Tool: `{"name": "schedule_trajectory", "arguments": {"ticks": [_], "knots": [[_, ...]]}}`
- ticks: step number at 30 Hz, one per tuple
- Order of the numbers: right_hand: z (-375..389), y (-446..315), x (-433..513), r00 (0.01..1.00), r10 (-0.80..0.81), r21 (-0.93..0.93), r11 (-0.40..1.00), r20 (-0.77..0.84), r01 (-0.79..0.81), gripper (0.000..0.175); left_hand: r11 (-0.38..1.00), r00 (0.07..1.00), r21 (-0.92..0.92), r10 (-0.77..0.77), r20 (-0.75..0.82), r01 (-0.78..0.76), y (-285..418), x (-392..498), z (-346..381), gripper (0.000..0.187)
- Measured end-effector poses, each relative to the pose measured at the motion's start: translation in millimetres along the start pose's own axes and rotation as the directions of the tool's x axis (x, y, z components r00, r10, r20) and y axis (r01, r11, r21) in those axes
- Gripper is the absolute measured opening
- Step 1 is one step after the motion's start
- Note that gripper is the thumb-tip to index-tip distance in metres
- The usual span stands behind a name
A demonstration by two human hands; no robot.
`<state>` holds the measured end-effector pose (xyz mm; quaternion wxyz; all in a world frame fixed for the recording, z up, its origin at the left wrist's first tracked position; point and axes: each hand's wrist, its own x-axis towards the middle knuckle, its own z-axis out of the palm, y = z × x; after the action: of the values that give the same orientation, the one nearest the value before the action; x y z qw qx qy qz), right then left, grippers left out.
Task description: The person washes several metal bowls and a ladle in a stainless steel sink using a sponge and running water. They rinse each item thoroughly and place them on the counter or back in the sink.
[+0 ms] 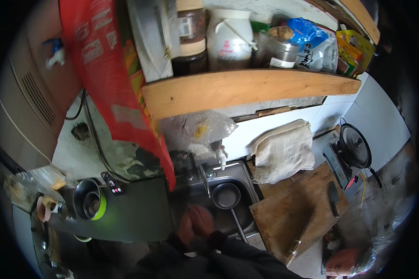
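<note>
Over a stainless-steel sink (246, 174), my left hand (186, 225) and my right hand (201, 219) are pressed together, blurred, with dark sleeves behind them. No object shows between them; their inner sides are hidden, so how far the fingers are bent cannot be told. Just beyond them stands the curved metal faucet (204, 180). To their right a metal ladle-like pan (226, 196) lies in the basin, its long handle (239, 225) reaching over the near rim. A white plastic tap (222, 157) sticks out from the wall behind the sink.
Right of the sink lies a wooden cutting board (282, 216) with a knife (333, 198); beyond, a lidded pan (355, 144) on a gas stove (335, 157). A green bowl (99, 209) stands left. A wooden-edged shelf (251, 87) and red plastic sheet (101, 69) are overhead.
</note>
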<state>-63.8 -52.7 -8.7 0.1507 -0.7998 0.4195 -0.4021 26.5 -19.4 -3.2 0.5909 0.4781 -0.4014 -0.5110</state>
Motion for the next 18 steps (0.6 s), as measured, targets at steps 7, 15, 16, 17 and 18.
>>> {"name": "schedule_trajectory", "arguments": {"ticks": [7, 15, 16, 17, 18], "knots": [[27, 90, 16, 0.907, 0.056, 0.115, 0.987, 0.418, -0.113, 0.034, 0.909, 0.915, -0.115, -0.403, 0.011, 0.402, -4, -4, 5, 0.026], [48, 109, -64, 0.874, 0.474, 0.422, 0.774, 0.107, -0.472, 0.033, 0.511, 0.871, 0.775, 0.480, 0.102, -0.372, 8, -10, -6, 0.022], [48, 90, -67, 0.822, 0.548, 0.360, 0.744, 0.154, -0.563, 0.030, 0.855, 0.973, 0.502, 0.208, -0.096, -0.133, 8, -8, -3, 0.023], [48, 69, -68, 0.762, 0.616, 0.291, 0.705, 0.200, -0.647, 0.027, 0.992, 0.958, 0.050, -0.099, -0.270, 0.117, 5, -5, 4, 0.023], [51, 48, -62, 0.590, 0.781, 0.325, 0.514, 0.207, -0.794, 0.025, 0.941, 0.920, -0.293, -0.256, -0.296, 0.167, 2, -3, 12, 0.024]]}}
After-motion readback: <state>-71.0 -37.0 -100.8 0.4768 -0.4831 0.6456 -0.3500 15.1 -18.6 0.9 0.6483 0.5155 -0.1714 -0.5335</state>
